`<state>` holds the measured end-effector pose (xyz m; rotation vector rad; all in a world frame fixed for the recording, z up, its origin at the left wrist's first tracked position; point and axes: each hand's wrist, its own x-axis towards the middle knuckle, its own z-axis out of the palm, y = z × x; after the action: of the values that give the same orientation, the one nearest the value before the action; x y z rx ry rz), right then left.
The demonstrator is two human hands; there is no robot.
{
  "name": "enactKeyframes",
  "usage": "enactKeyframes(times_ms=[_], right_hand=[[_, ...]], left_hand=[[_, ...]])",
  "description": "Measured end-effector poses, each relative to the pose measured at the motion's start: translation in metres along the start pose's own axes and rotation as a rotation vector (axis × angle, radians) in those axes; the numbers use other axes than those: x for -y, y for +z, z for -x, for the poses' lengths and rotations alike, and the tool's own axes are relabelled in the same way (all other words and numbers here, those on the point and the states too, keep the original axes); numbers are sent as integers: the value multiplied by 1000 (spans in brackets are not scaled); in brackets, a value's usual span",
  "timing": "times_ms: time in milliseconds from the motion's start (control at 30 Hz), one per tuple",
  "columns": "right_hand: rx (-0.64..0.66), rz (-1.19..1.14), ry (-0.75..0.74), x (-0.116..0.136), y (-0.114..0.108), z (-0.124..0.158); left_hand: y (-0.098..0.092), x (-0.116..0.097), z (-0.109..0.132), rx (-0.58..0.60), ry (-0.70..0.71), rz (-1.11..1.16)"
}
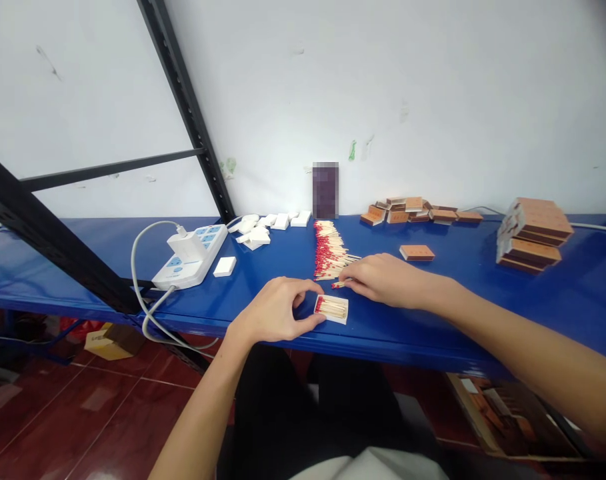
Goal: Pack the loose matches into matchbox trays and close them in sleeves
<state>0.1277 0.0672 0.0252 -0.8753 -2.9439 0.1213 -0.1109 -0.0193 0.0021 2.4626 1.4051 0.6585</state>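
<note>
My left hand (284,309) grips a small white matchbox tray (347,315) by its left end, thumb and forefinger at its corners. The tray lies near the front edge of the blue shelf and holds several red-tipped matches (333,307). Just behind it, my right hand (370,280) pinches a few matches (338,285), their red heads pointing left. A large heap of loose matches (329,250) spreads behind both hands, red heads mostly on the left. My right fingertips are beside the near right edge of that heap.
White matchbox trays (281,221) lie at the back left, one more tray (225,267) nearer. A power strip (197,257) with cables stands left. Orange matchbox sleeves (407,211) pile at the back, one sleeve (417,253) in front. Stacked sleeves (535,233) stand right. A dark upright (180,87) rises left.
</note>
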Motion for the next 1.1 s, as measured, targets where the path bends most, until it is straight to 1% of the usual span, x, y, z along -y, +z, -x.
enactKeyframes(times_ms=[167, 433, 667, 933, 1100], right_hand=[[42, 60, 26, -1, -1, 3], [120, -17, 15, 1, -8, 6], [122, -29, 12, -1, -3, 4], [174, 0, 20, 5, -13, 6], [139, 41, 21, 5, -4, 7]], left_hand=[[-1, 0, 0, 5, 0, -5], [-1, -1, -1, -2, -1, -13], [-1, 0, -1, 0, -10, -11], [0, 1, -3, 13, -10, -4], [0, 0, -1, 19, -16, -14]])
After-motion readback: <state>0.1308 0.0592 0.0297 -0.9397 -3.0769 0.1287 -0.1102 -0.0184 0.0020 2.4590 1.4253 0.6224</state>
